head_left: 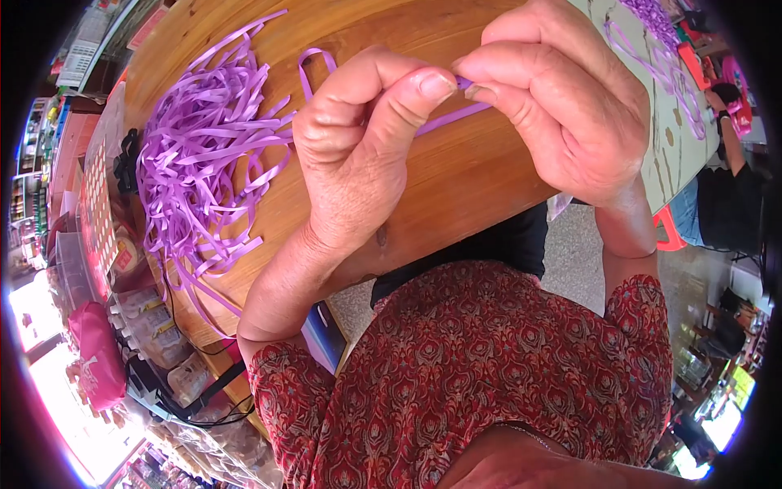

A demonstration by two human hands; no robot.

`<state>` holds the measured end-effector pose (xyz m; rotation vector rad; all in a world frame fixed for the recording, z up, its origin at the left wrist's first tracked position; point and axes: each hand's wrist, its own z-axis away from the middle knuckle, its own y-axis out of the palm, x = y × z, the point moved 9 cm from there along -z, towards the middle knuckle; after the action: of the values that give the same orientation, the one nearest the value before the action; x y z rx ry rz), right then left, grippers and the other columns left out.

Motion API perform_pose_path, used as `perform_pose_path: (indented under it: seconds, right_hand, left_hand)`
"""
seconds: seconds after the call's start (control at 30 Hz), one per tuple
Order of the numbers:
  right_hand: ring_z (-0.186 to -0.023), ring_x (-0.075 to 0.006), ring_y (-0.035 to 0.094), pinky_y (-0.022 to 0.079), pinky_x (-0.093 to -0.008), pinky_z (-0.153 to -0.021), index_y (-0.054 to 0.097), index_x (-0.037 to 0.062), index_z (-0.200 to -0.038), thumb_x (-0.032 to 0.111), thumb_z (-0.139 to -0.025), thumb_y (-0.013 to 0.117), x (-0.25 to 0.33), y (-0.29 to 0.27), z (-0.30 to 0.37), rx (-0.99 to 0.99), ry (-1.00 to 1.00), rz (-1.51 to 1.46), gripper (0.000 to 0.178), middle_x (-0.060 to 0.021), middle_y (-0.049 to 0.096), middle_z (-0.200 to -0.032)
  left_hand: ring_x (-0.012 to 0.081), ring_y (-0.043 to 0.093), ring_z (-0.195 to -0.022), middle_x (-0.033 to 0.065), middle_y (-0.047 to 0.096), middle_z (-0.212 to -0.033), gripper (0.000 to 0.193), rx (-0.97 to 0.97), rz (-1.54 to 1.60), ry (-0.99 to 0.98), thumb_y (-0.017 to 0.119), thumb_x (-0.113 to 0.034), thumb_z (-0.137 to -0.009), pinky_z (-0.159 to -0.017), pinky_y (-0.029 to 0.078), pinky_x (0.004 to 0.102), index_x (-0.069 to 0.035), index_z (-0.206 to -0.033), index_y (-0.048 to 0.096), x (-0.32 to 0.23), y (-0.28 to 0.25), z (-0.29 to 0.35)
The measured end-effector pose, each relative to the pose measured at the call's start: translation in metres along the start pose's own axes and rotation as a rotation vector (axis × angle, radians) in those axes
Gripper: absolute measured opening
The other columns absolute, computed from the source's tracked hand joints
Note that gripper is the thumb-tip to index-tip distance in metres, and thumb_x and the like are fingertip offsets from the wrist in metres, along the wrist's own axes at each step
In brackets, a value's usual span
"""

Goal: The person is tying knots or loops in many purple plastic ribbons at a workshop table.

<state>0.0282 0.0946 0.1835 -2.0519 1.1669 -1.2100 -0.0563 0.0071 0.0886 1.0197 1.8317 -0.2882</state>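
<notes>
Above the wooden table, my left hand [358, 134] and my right hand [566, 98] meet fingertip to fingertip. Both pinch a purple ribbon [452, 119], and a small bit of it shows between the thumbs. One stretch of the ribbon runs behind my hands, and a loop [308, 69] of it stands up just left of my left fingers. What my fingertips cover of the ribbon is hidden. To the left lies a large tangled heap of purple ribbons [204, 138], with several loose ends trailing toward my left wrist and the table's near edge.
The wooden table [301, 28] adjoins a pale, marble-patterned table [672, 151] on the right, which bears more purple ribbon [652, 24]. Another person [733, 187] in dark clothes is at the far right. A pink pouch [99, 354], cables and plastic bags crowd the left side.
</notes>
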Motion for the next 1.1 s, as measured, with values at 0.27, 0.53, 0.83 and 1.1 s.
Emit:
perform_pose_path:
  seconds: [0.27,0.53,0.83,1.1]
  right_hand:
    - [-0.067,-0.0185,0.058,0.043,-0.0274,-0.056,0.065,0.0003,-0.087,-0.001,-0.068,0.073,-0.012,0.012,0.000,0.014,-0.075,-0.059,0.020,-0.0082,0.060,-0.079]
    - [-0.074,-0.0197,0.060,0.047,-0.0271,-0.063,0.066,-0.0002,-0.097,-0.004,-0.071,0.072,-0.017,0.024,0.015,-0.124,-0.218,-0.172,0.027,-0.0094,0.062,-0.084]
    - [-0.071,-0.0196,0.061,0.046,-0.0258,-0.061,0.067,-0.0022,-0.086,-0.006,-0.071,0.072,-0.035,0.034,0.017,-0.238,-0.125,-0.493,0.016,-0.0099,0.062,-0.082]
    - [-0.067,-0.0197,0.060,0.045,-0.0258,-0.058,0.067,-0.0007,-0.085,-0.004,-0.071,0.072,-0.013,0.015,0.008,-0.119,-0.106,-0.220,0.015,-0.0093,0.062,-0.080]
  left_hand:
    - [0.0044,0.036,-0.057,-0.0046,0.050,-0.070,0.010,-0.096,0.139,-0.273,0.062,-0.015,-0.087,-0.052,0.027,0.0204,-0.006,-0.086,0.063,0.021,-0.003,0.002]
    - [0.0041,0.034,-0.055,-0.0046,0.052,-0.068,0.013,-0.083,0.209,-0.219,0.060,-0.019,-0.089,-0.051,0.026,0.0205,-0.006,-0.090,0.064,0.021,-0.001,0.005]
    - [0.0051,0.038,-0.057,-0.0010,0.057,-0.075,0.013,-0.087,0.209,-0.141,0.059,-0.017,-0.090,-0.048,0.031,0.0193,-0.005,-0.092,0.064,0.016,-0.002,0.005]
    - [0.0048,0.038,-0.056,-0.0017,0.056,-0.073,0.013,-0.061,0.241,-0.128,0.059,-0.016,-0.089,-0.048,0.031,0.0193,-0.005,-0.091,0.064,0.018,0.001,0.005]
